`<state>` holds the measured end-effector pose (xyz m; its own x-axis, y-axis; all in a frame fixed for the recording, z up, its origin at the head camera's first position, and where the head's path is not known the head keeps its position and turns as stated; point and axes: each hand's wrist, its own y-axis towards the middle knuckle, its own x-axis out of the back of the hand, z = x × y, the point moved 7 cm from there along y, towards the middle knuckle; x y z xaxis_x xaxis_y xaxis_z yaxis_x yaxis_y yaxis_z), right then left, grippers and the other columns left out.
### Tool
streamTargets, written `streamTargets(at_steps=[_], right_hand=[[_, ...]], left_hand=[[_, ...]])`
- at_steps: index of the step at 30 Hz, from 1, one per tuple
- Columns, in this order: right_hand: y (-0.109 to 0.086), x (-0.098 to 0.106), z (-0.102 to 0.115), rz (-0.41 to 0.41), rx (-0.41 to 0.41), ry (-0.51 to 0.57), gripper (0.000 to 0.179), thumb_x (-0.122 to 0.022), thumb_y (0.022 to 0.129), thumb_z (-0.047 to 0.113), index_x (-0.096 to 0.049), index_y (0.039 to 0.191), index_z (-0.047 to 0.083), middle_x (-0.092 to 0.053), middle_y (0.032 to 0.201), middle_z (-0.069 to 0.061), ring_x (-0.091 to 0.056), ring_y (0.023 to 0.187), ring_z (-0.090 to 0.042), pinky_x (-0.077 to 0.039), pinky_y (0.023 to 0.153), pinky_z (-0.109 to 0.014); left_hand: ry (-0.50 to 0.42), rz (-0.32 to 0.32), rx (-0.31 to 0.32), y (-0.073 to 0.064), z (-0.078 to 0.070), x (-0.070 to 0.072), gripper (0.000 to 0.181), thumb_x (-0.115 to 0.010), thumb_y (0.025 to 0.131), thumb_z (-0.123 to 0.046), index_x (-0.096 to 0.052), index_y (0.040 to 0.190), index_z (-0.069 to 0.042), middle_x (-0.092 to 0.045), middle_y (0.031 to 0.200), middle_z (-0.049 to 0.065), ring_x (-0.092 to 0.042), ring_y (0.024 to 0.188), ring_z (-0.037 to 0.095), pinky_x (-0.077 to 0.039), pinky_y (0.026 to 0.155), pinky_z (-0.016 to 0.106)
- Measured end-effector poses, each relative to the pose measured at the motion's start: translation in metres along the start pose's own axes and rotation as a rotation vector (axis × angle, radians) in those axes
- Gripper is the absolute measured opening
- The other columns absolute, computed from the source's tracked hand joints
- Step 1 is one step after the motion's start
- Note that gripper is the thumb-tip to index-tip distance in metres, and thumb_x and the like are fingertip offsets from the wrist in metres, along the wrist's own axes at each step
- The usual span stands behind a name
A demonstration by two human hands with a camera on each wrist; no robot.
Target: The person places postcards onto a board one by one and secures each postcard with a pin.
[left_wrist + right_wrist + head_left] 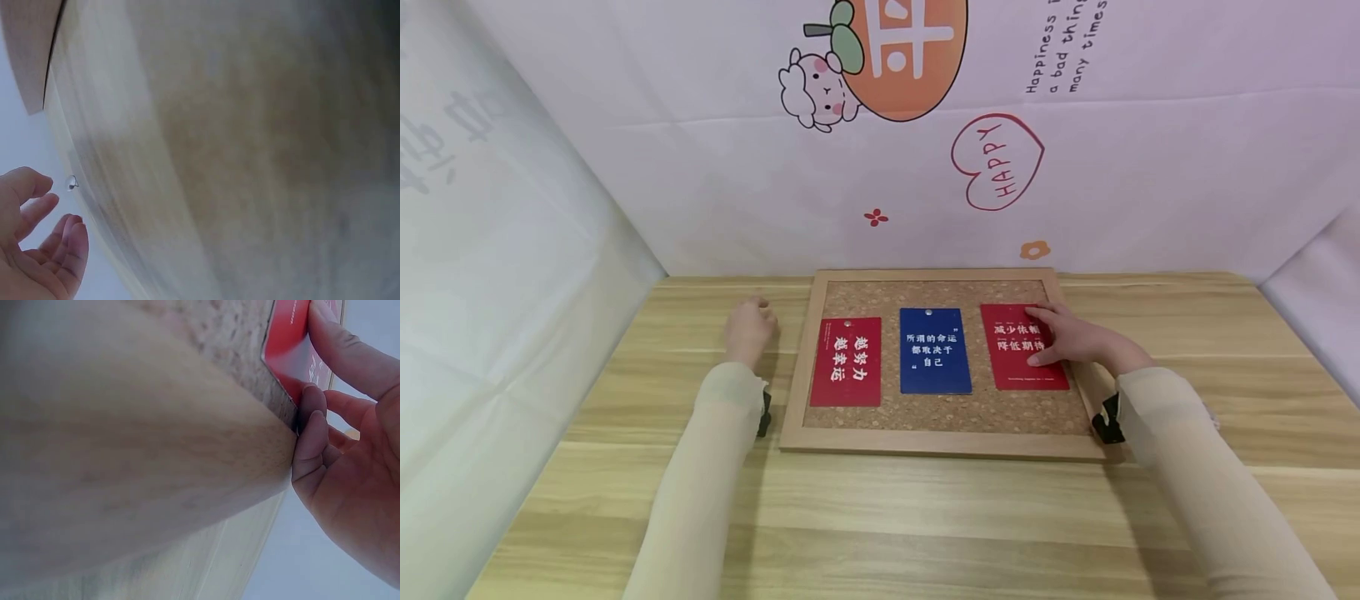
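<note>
My right hand (1063, 337) rests on the right-hand red card (1026, 371), its thumb and fingertips touching the face and right edge. In the right wrist view, the card (290, 356) lies against the cork under the thumb. A blue card (936, 375) hangs in the middle and another red card (827, 367) at the left, each with a small clear pin at its top; the left card's text runs sideways. Left of the board, my left hand (750, 332) hovers with loosely bent fingers. Just beyond its fingertips, a clear pushpin (72, 182) stands on the table.
The wood-framed cork board (925, 417) lies on the wooden table (925, 517) near the back edge. A printed white cloth (737, 192) rises behind it, and plain cloth closes off both sides.
</note>
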<state>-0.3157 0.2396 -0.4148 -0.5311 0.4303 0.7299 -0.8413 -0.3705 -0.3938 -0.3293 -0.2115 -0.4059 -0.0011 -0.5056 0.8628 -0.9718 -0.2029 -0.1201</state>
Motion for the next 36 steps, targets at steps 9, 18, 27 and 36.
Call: streamTargets(at_steps=[9,18,27,36], right_hand=[[-0.0003,-0.0003,-0.0004,-0.001,-0.006,0.021,0.095,-0.073,0.083,0.024,-0.012,0.15,-0.005,0.003,0.153,-0.033,-0.003,0.137,-0.055,-0.021,0.108,-0.07],[-0.0013,-0.0007,0.0001,-0.003,-0.006,0.028,0.095,-0.073,0.083,0.024,-0.012,0.15,-0.004,0.003,0.153,-0.033,-0.002,0.138,-0.055,-0.02,0.109,-0.07],[-0.0001,-0.0003,-0.001,-0.005,0.0,0.016,0.096,-0.073,0.083,0.026,-0.012,0.15,-0.004,0.002,0.153,-0.033,-0.005,0.137,-0.054,-0.022,0.109,-0.069],[-0.0006,-0.0003,-0.0008,-0.002,0.002,0.019,0.095,-0.073,0.083,0.025,-0.012,0.15,-0.004,0.002,0.153,-0.033,-0.006,0.136,-0.054,-0.023,0.108,-0.069]], left_hand=[[0.058,0.006,0.035,-0.0024,0.0037,-0.0006,0.044,-0.046,0.097,-0.017,-0.045,0.136,0.004,-0.047,0.137,0.028,-0.047,0.126,0.041,-0.044,0.104,0.049],[0.06,0.037,0.028,-0.0016,0.0056,-0.0032,0.039,-0.046,0.098,-0.017,-0.05,0.132,0.001,-0.052,0.133,0.024,-0.052,0.12,0.039,-0.048,0.098,0.047],[0.019,0.04,0.024,-0.0004,0.0071,-0.0062,0.034,-0.047,0.098,-0.013,-0.056,0.126,0.002,-0.058,0.13,0.021,-0.058,0.114,0.037,-0.051,0.092,0.045],[0.022,0.038,0.017,-0.001,0.0058,-0.0062,0.032,-0.047,0.097,-0.016,-0.058,0.122,0.002,-0.061,0.126,0.021,-0.06,0.108,0.035,-0.052,0.086,0.044]])
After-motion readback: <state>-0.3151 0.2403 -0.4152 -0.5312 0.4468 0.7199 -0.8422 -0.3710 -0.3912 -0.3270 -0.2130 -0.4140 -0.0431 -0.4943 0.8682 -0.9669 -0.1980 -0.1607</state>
